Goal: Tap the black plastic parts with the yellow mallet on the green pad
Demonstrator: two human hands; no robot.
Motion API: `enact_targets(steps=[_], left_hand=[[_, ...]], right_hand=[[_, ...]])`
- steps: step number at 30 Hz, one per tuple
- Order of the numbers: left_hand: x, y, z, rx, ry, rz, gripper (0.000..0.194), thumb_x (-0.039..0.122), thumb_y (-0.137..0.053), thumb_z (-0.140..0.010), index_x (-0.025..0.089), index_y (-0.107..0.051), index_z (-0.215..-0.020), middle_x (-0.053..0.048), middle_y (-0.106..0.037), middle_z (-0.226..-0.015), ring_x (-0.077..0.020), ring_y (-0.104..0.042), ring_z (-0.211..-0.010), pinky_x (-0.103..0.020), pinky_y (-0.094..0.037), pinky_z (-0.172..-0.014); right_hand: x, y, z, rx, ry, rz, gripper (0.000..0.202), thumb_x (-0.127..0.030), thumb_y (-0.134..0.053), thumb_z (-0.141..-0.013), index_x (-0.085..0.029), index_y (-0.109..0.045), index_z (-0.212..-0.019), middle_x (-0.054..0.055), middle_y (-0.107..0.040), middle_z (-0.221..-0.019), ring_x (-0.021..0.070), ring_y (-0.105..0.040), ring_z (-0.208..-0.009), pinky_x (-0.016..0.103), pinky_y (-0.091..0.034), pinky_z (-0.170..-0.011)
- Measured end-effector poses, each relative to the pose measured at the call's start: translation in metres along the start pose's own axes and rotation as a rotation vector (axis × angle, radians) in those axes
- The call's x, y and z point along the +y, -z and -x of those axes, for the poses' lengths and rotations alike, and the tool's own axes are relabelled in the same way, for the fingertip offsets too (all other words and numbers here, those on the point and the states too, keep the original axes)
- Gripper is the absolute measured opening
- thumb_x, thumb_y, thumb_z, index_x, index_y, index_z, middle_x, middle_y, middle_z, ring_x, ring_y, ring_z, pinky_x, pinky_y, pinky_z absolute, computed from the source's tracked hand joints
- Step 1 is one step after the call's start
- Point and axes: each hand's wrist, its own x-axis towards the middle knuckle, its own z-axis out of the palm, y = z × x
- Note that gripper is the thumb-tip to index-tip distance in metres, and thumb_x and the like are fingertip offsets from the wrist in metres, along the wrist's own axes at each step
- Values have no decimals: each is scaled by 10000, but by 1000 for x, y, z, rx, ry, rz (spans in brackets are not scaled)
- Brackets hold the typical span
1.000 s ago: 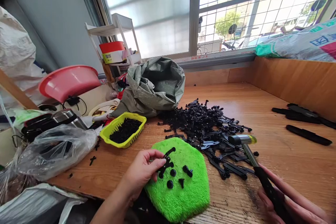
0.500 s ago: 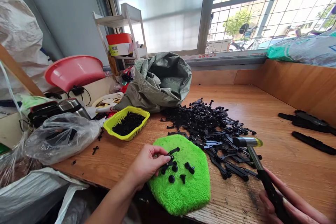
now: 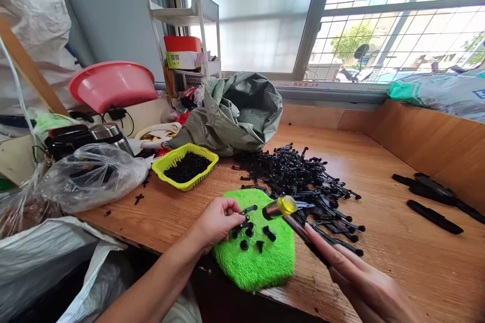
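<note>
My left hand (image 3: pixel 220 222) pinches a small black plastic arm-shaped part (image 3: pixel 250 209) over a green fluffy cloth pad (image 3: pixel 253 270). Several small black knobs and pegs lie on the pad beside my fingers, among them a round black cap (image 3: pixel 244 245) and a pointed black peg (image 3: pixel 259 246). Gripped by its dark handle in my right hand (image 3: pixel 356 275) is a small hammer (image 3: pixel 279 207) with one black face and one yellow face. Its head hovers above the right part of the pad, close to my left fingertips but apart from them.
A pile of black plastic parts (image 3: pixel 299 176) covers the table behind the pad. To the left stands a yellow basket (image 3: pixel 207 173) of small black pieces. A grey-green woven sack (image 3: pixel 223 126) slumps behind. Longer black pieces (image 3: pixel 435 216) lie at the right.
My right hand has swung the hammer leftward from beside the pile to above the pad. My left hand still holds the black part in about the same place; the view has shifted slightly.
</note>
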Motion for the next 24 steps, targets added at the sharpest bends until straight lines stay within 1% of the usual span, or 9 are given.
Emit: enact_targets(steps=[2,4,9,13,17,18,21,22,24], left_hand=[[0,0,0,-16,-2,-6,138,259,-565,-628,147,-490,-657,74,-376,-491,-45,-289,-355,-148,-235,-298],[0,1,1,-26,-4,-6,128,247,-566,-637,147,-488,-655,76,-372,-485,-48,-301,-351,-148,-239,-297],[1,0,1,-31,7,-2,100,202,-557,-647,150,-472,-631,82,-363,-486,-47,-304,-342,-151,-254,-292],[1,-1,1,-22,8,9,99,177,-555,-651,150,-462,-627,82,-356,-484,-49,-303,-351,-148,-261,-289],[2,-1,1,-25,7,5,94,156,-545,-658,150,-460,-619,83,-360,-476,-46,-308,-339,-146,-250,-290],[2,-1,1,-27,-1,3,95,150,-546,-658,149,-459,-618,83,-361,-478,-45,-310,-341,-144,-253,-291],[1,-2,0,-12,-3,-13,100,128,-537,-663,148,-453,-613,83,-352,-471,-43,-305,-341,-138,-254,-285],[1,-2,0,-4,2,-20,103,121,-535,-666,148,-451,-613,83,-350,-469,-43,-304,-339,-138,-252,-281],[1,-2,0,4,11,-36,108,110,-532,-672,148,-450,-613,83,-353,-467,-43,-304,-336,-136,-245,-274]], right_hand=[[-6,-1,-10,-103,80,96,433,-308,-265,-921,-369,-324,-1346,28,-560,-1160,258,-561,-996,314,-500,-749],[-9,-2,-14,-132,118,187,452,-268,-226,-919,-375,-305,-1352,42,-600,-1082,254,-604,-911,322,-521,-688],[-9,0,-12,52,219,209,482,-240,-262,-923,-334,-217,-1394,48,-522,-1215,248,-541,-1040,276,-513,-722],[-9,-3,-12,-113,190,279,494,-222,-250,-903,-375,-245,-1373,31,-620,-1048,248,-625,-858,333,-533,-678],[-11,-4,-14,48,202,244,490,-235,-276,-919,-356,-201,-1389,34,-587,-1115,247,-580,-974,286,-519,-709],[-12,-4,-14,57,208,250,500,-228,-274,-913,-347,-191,-1391,36,-614,-1050,242,-611,-902,277,-527,-662],[-13,-3,-13,-54,200,336,508,-200,-269,-889,-359,-258,-1372,23,-655,-872,226,-649,-676,274,-530,-540],[-13,-3,-13,-45,204,349,500,-201,-271,-892,-362,-280,-1366,24,-650,-920,226,-650,-722,267,-532,-559],[-13,-4,-12,44,224,328,499,-199,-263,-910,-332,-242,-1390,34,-584,-1125,234,-588,-961,256,-522,-690]])
